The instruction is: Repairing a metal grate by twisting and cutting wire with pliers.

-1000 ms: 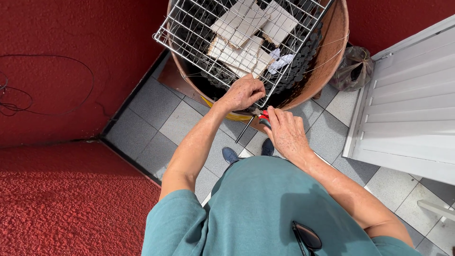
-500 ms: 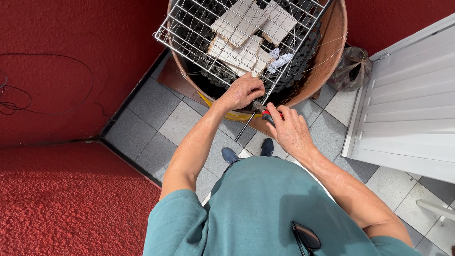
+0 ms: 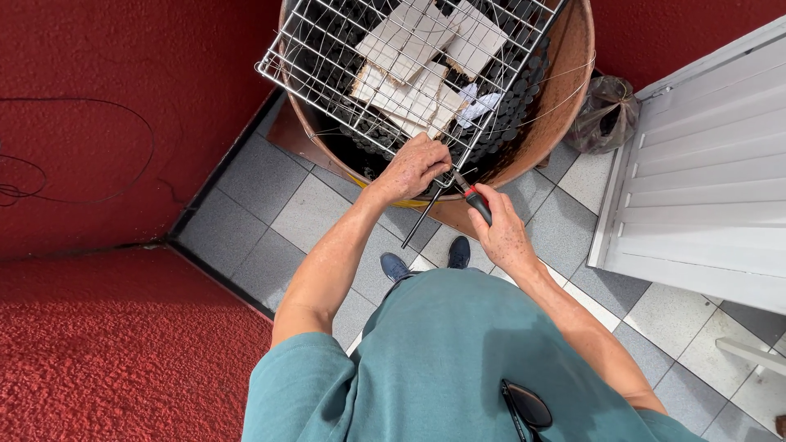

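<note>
Since the earlier frames the right hand [image 3: 501, 233] has crept a little up and toward the wire grate [image 3: 393, 74], bringing the tool closer to the grate's near corner; the left hand [image 3: 416, 166] has stayed where it was.

The left hand is curled shut over the near edge of the wire grate, fingers wrapped around the bars at its lower corner, knuckles up. The grate lies tilted across the open top of a rusty round drum [image 3: 565, 98], its far side running out of the top of the view. Under the bars lie pale pieces of cardboard [image 3: 413, 65] on a dark heap of charcoal [image 3: 508, 123].

The right hand is closed around the black and red handle of a screwdriver [image 3: 475, 203], thumb along the grip. Its tip points up toward the grate corner just beside the left hand; whether the tip touches the wire cannot be told. A thin dark rod [image 3: 419, 221] slants down from under the left hand toward the floor.

The drum stands on a grey tiled floor [image 3: 303, 213], against a red wall [image 3: 123, 98]. A white louvred door [image 3: 704, 180] stands to the right, with a dark plastic bag [image 3: 604, 115] between it and the drum. Blue shoes [image 3: 397, 266] show below the hands, above a teal shirt [image 3: 442, 360].
</note>
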